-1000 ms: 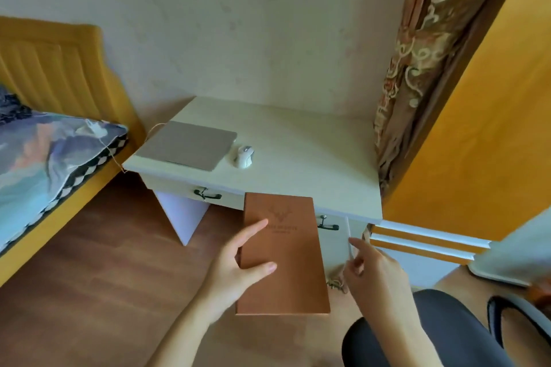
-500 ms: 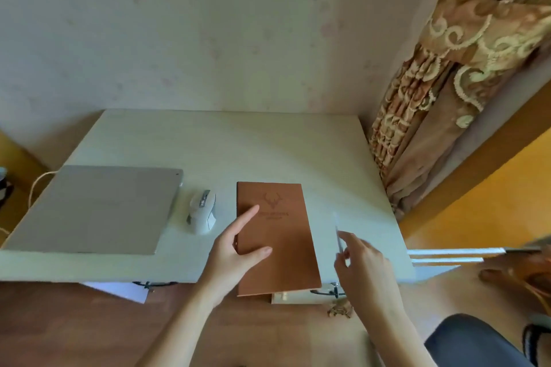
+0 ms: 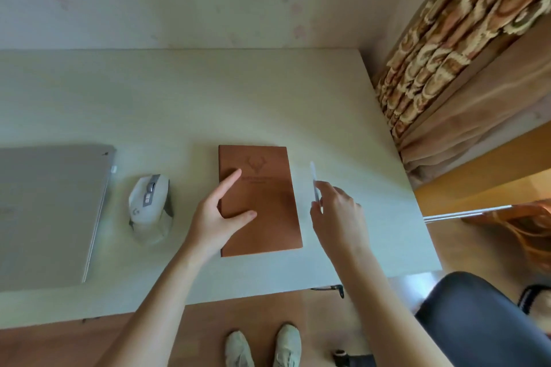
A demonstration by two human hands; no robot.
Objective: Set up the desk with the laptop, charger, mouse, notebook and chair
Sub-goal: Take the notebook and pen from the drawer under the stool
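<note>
A brown notebook point(image 3: 268, 188) with an embossed deer head lies flat on the pale desk point(image 3: 208, 104). My left hand point(image 3: 219, 217) rests on its left half, fingers spread on the cover. Just right of the notebook, my right hand point(image 3: 337, 211) pinches a thin white pen point(image 3: 313, 179) that points away from me. A closed grey laptop point(image 3: 47, 211) lies at the desk's left end. The white mouse point(image 3: 150, 205) sits between laptop and notebook. A dark chair seat point(image 3: 477, 316) shows at bottom right. No charger can be made out.
A patterned brown curtain point(image 3: 462, 53) hangs just right of the desk, with an orange panel point(image 3: 483, 164) below it. The wall stands directly behind the desk. My white shoes point(image 3: 262, 345) are on the wooden floor under the front edge. A drawer handle point(image 3: 328, 288) sticks out there.
I carried the notebook from in front of the desk onto its top and laid it down right of the mouse. My right hand came forward with the pen, and my view closed in.
</note>
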